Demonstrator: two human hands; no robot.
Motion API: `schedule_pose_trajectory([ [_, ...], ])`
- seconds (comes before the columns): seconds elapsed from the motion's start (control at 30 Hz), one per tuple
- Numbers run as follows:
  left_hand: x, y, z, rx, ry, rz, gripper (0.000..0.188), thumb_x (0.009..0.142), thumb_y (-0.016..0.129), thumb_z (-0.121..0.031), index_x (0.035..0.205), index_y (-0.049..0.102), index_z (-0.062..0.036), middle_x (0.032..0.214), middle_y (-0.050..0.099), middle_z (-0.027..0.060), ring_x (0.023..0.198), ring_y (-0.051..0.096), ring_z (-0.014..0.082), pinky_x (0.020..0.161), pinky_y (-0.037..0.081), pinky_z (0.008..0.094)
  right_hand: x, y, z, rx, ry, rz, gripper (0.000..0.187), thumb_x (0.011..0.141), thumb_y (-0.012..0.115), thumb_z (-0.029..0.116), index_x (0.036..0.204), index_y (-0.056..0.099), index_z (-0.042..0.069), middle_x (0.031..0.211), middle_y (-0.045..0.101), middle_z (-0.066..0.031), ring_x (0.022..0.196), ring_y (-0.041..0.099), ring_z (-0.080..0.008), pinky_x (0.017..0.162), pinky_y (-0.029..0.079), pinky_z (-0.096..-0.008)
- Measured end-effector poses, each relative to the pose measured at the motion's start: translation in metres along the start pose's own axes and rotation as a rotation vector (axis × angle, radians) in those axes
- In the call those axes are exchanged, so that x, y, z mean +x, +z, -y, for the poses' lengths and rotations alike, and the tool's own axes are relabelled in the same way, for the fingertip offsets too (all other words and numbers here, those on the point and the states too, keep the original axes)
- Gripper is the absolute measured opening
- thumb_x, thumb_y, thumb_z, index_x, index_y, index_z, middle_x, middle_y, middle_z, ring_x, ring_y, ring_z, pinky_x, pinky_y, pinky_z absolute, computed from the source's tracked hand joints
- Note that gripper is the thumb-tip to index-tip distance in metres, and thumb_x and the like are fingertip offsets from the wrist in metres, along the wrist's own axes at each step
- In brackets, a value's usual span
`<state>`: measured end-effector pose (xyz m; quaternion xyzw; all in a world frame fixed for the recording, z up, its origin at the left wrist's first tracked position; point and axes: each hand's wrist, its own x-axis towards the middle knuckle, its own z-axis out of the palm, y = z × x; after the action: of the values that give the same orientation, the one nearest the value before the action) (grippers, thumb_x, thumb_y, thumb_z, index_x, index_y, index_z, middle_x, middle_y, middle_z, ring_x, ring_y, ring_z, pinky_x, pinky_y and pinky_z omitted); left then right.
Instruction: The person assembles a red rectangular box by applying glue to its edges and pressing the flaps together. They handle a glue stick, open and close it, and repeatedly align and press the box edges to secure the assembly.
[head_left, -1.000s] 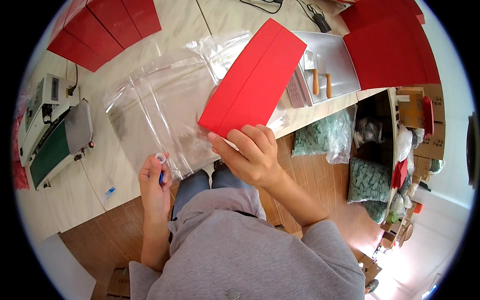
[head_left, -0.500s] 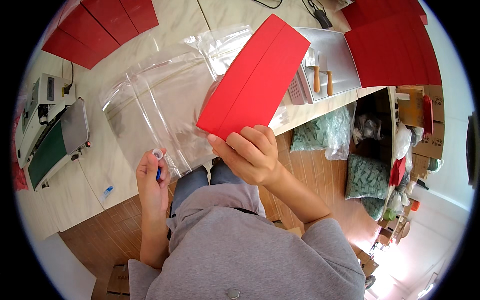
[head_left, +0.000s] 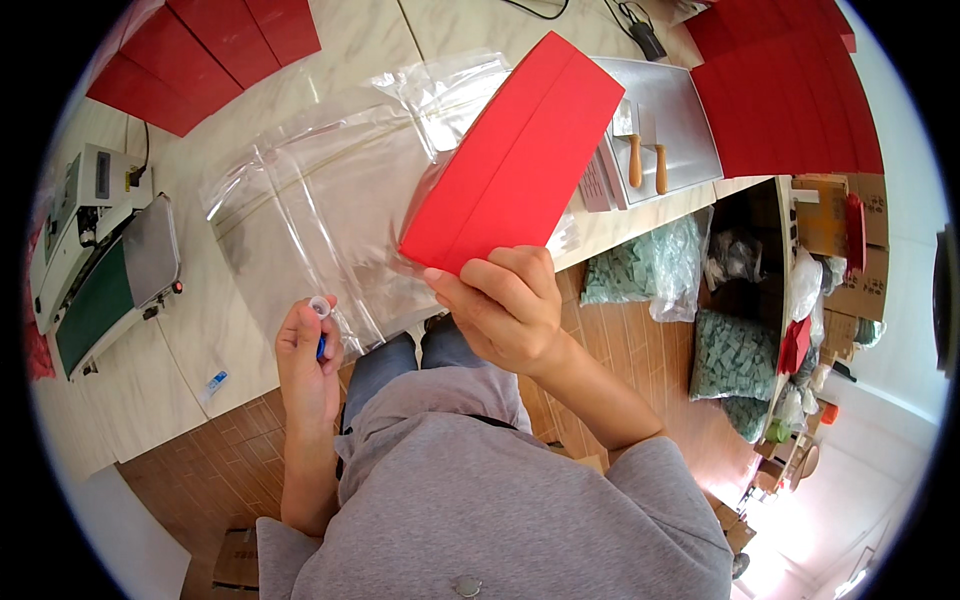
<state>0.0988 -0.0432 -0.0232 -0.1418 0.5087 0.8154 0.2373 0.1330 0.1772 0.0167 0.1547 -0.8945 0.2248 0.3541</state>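
Observation:
In my right hand [head_left: 512, 312] is the near end of a long red box [head_left: 515, 155], gripped between thumb and fingers. The box slants away to the far right, above the table and the clear plastic bags [head_left: 300, 225]. Closed around a small tube-like object [head_left: 320, 307] is my left hand [head_left: 308, 355], low at the table's near edge. That object has a white round end facing up and a blue part between the fingers; most of it is hidden. The clear bags lie spread flat, just beyond my left hand and partly under the box.
A sealing machine [head_left: 110, 255] with a green belt stands at left, near a small blue-and-white item [head_left: 215, 382]. Red boxes [head_left: 205, 55] fill the far left, and more red boxes [head_left: 785, 110] the far right. Two wooden-handled scrapers [head_left: 647, 165] rest in a metal tray [head_left: 690, 130].
The red box and my right hand have shifted very slightly to the right. My left hand has barely moved, still holding the small object.

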Motion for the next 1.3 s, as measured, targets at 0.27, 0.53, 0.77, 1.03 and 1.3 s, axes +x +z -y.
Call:
schedule_pose_trajectory([
  [0.27, -0.003, -0.001, -0.001, 0.003, 0.008, -0.033, 0.037, 0.091, 0.056, -0.037, 0.091, 0.057, -0.0004, 0.063, 0.045, -0.0015, 0.05, 0.033, 0.0023, 0.041, 0.021, 0.0165, 0.006, -0.002, 0.004, 0.071, 0.082, 0.006, 0.031, 0.057, 0.074, 0.001, 0.088, 0.071, 0.004, 0.082, 0.056, -0.0032, 0.073, 0.049, -0.02, 0.062, 0.04, -0.0297],
  [0.53, -0.006, -0.005, -0.001, -0.02, 0.015, 0.014, 0.037, 0.091, 0.057, -0.036, 0.096, 0.058, 0.001, 0.063, 0.045, -0.002, 0.051, 0.034, 0.0022, 0.041, 0.021, 0.0164, 0.013, -0.007, 0.006, 0.167, 0.165, 0.033, 0.022, 0.065, 0.071, 0.0, 0.086, 0.067, 0.003, 0.083, 0.057, -0.0051, 0.073, 0.052, -0.0211, 0.063, 0.039, -0.0322],
  [0.77, -0.012, -0.015, -0.002, -0.039, 0.011, 0.074, 0.032, 0.094, 0.053, -0.031, 0.102, 0.058, -0.0001, 0.074, 0.046, -0.0035, 0.056, 0.037, 0.0025, 0.042, 0.024, 0.0156, 0.013, -0.018, 0.004, 0.32, 0.339, 0.054, 0.017, 0.071, 0.068, -0.001, 0.088, 0.069, 0.003, 0.079, 0.057, -0.0079, 0.071, 0.052, -0.0231, 0.061, 0.042, -0.031],
  [1.03, -0.021, -0.013, -0.008, -0.032, 0.034, 0.028, 0.032, 0.092, 0.057, -0.031, 0.096, 0.06, 0.0, 0.064, 0.042, -0.0064, 0.052, 0.033, 0.0006, 0.043, 0.021, 0.0173, 0.019, -0.017, 0.012, 0.167, 0.223, 0.164, 0.017, 0.073, 0.066, -0.001, 0.088, 0.07, 0.003, 0.078, 0.056, -0.0063, 0.071, 0.051, -0.0202, 0.061, 0.04, -0.0298],
  [1.3, -0.024, -0.02, -0.006, -0.063, 0.056, 0.034, 0.034, 0.089, 0.06, -0.035, 0.091, 0.061, -0.0009, 0.061, 0.039, -0.0072, 0.052, 0.03, 0.0008, 0.044, 0.02, 0.0177, 0.017, -0.016, 0.013, 0.223, 0.354, 0.151, 0.015, 0.082, 0.062, 0.005, 0.095, 0.07, 0.004, 0.078, 0.052, -0.0049, 0.071, 0.046, -0.0173, 0.064, 0.038, -0.027],
])
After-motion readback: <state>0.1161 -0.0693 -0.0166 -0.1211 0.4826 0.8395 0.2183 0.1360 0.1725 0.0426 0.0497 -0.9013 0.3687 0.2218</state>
